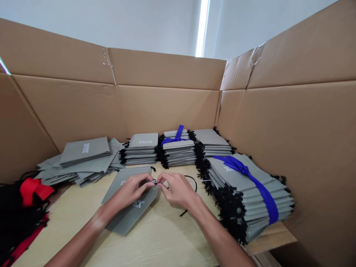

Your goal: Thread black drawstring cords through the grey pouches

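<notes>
The left hand (pixel 139 187) pinches the upper corner of a flat grey fabric pouch with white lettering (pixel 128 223), which lies slanted above the pale tabletop (pixel 172 241). The right hand (pixel 176 187) meets it there, thumb and fingertips closed on a small, slim, shiny piece (pixel 155 182). A thin black cord (pixel 196 185) curves out beyond the right hand and down to the table. I'd keep both pinches close to the edge, hold the fabric taut and leave that cord slack, clear of the wrist. Another grey pouch (pixel 111 191) lies partly beneath. The fingers cover most of the slim piece; whether it joins the cord, I can't tell. The forearm hides some lettering, and the black cord bundle (pixel 22 211) at left is cut off.
</notes>
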`<state>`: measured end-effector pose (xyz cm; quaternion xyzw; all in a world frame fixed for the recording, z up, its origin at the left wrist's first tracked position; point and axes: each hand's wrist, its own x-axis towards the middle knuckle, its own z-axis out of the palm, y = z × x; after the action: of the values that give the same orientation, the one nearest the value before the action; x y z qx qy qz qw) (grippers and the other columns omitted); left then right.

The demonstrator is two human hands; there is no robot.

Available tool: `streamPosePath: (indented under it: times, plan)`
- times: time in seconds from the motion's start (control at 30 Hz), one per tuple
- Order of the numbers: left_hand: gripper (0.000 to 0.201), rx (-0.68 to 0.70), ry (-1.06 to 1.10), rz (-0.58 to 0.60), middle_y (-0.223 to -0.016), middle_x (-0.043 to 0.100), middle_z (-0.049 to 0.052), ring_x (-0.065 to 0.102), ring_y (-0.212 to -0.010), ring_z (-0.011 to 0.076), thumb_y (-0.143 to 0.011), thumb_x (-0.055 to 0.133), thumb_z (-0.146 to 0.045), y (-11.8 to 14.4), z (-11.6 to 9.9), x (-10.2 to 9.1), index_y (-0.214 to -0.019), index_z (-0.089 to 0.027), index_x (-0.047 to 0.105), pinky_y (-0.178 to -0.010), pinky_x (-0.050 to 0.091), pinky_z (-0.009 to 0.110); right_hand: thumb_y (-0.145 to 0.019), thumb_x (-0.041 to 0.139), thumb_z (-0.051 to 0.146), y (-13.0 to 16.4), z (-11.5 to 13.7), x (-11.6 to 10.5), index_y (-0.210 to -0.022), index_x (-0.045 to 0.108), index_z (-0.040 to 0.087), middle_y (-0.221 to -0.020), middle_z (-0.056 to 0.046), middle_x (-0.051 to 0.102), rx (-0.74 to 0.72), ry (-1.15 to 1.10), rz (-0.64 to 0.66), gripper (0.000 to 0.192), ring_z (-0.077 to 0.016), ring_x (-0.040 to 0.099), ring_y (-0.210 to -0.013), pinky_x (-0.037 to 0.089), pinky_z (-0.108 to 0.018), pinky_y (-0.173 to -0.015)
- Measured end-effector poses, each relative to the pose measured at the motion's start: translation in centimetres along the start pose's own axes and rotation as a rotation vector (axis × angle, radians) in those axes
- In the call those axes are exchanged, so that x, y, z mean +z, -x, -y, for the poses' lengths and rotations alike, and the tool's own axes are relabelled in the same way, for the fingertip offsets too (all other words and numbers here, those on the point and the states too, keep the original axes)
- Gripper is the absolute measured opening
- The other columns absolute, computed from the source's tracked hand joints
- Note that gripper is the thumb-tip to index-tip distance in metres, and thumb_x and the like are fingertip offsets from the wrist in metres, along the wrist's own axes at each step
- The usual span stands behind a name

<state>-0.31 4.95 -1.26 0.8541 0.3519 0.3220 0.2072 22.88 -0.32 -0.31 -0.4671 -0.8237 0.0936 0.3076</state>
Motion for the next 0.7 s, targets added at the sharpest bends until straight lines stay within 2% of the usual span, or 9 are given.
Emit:
streamPosePath:
  times: [0.1,0.33,0.5,0.6,0.7]
  plan:
    - [0.036,-0.006,-0.014,0.082,-0.091,0.082,0.003,0.073,-0.082,0.0229,-0.104,0.054,-0.049,0.0,-0.6,-0.4,-0.091,-0.024,0.077,-0.081,0.055,0.029,-0.099,0.068,0.014,0.0,-0.1,-0.1,-0.113,0.074,0.026,-0.109,-0.003,0.082,-0.014,0.018,0.015,0.019,-0.0226,0.073,-0.101,0.046,-0.030,-0.083]
    - [0.043,-0.122,0.072,0.185,-0.093,0.084,0.003,0.072,-0.085,0.0249,-0.102,0.053,-0.053,0.0,-0.8,-0.3,-0.096,-0.022,0.083,-0.079,0.052,0.029,-0.104,0.063,0.013,-0.1,0.2,0.0,-0.113,0.075,0.024,-0.102,-0.005,0.076,-0.045,0.080,0.069,0.018,-0.0218,0.067,-0.098,0.044,-0.030,-0.081]
    - [0.041,-0.101,0.104,0.188,-0.096,0.085,0.004,0.073,-0.088,0.0258,-0.102,0.054,-0.051,0.0,-0.6,-0.2,-0.095,-0.022,0.082,-0.081,0.053,0.030,-0.107,0.057,0.014,0.1,0.2,0.7,-0.111,0.073,0.022,-0.102,-0.007,0.072,-0.087,0.044,0.073,0.018,-0.0227,0.066,-0.100,0.048,-0.032,-0.084]
    - [0.043,-0.098,0.076,0.163,-0.090,0.083,0.003,0.071,-0.082,0.0246,-0.103,0.054,-0.054,0.1,-0.5,-0.7,-0.092,-0.022,0.081,-0.075,0.051,0.029,-0.103,0.056,0.009,0.2,0.0,1.0,-0.111,0.069,0.022,-0.110,-0.008,0.072,-0.156,-0.057,0.014,0.021,-0.0227,0.066,-0.108,0.050,-0.033,-0.094]
    - [0.044,-0.096,0.052,0.131,-0.086,0.081,0.002,0.068,-0.076,0.0225,-0.102,0.055,-0.055,0.1,-0.7,-1.0,-0.090,-0.022,0.081,-0.069,0.048,0.027,-0.100,0.054,0.008,0.1,0.0,1.2,-0.110,0.066,0.023,-0.110,-0.007,0.071,-0.132,-0.158,-0.047,0.022,-0.0217,0.066,-0.104,0.052,-0.033,-0.094]
